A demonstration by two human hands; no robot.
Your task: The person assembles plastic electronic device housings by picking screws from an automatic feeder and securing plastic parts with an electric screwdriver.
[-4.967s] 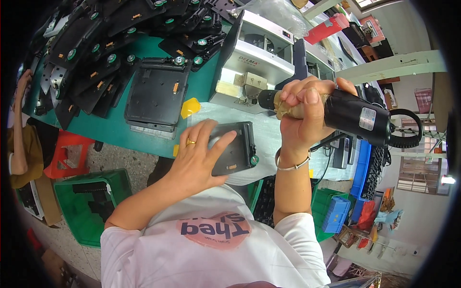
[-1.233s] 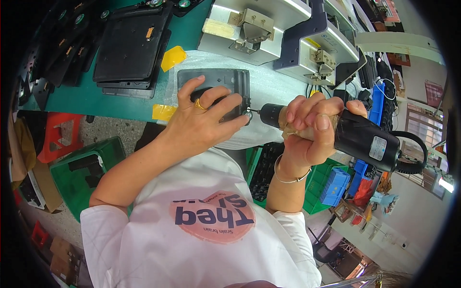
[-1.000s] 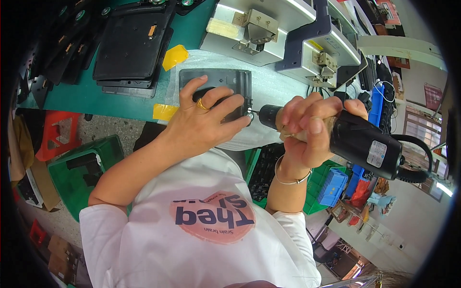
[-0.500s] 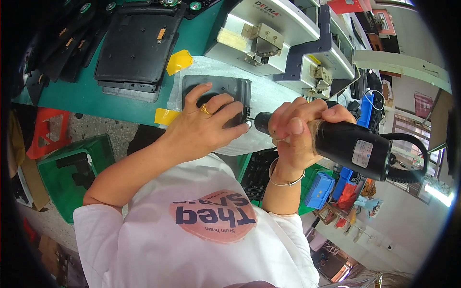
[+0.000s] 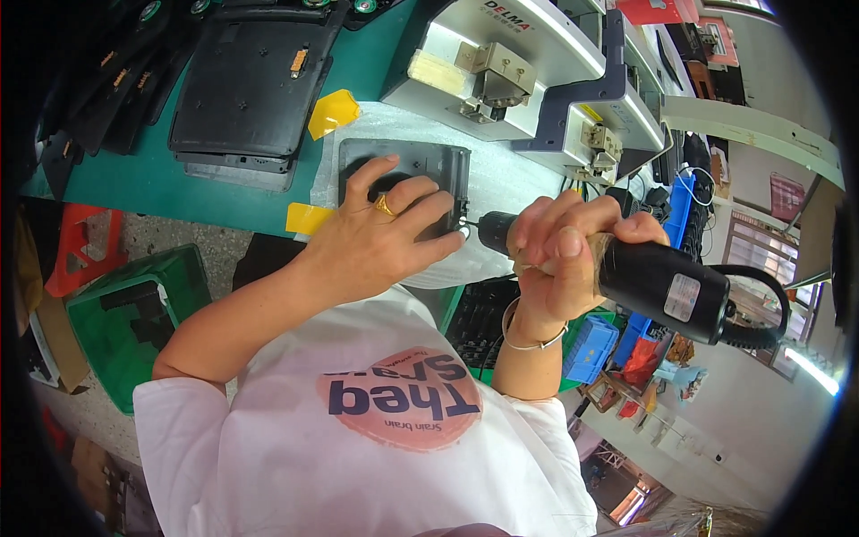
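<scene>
A black plastic panel (image 5: 407, 157) lies on the white foam sheet at the table's near edge. Across it curl the spread fingers of my left hand (image 5: 380, 219), which wears a yellow ring; the thumb is hidden. One fingertip sits at the panel's right edge, beside small fittings. My right hand (image 5: 568, 255) is wrapped round a black electric screwdriver (image 5: 667, 282), held sideways with its cable trailing right. Its tip points left at that edge, close to my left fingertip; whether it touches is too small to tell.
More black panels (image 5: 242, 89) are stacked on the green tabletop (image 5: 107, 183) at the left. Two grey-white machines (image 5: 501, 76) stand behind the foam sheet (image 5: 385, 125), where yellow tape pieces (image 5: 333, 114) stick. A green crate (image 5: 134, 327) stands on the floor; blue bins (image 5: 592, 349) are at the right.
The screwdriver and my right hand have shifted slightly right and downward. My left hand stays on the panel almost unmoved. The whole view has shifted a little.
</scene>
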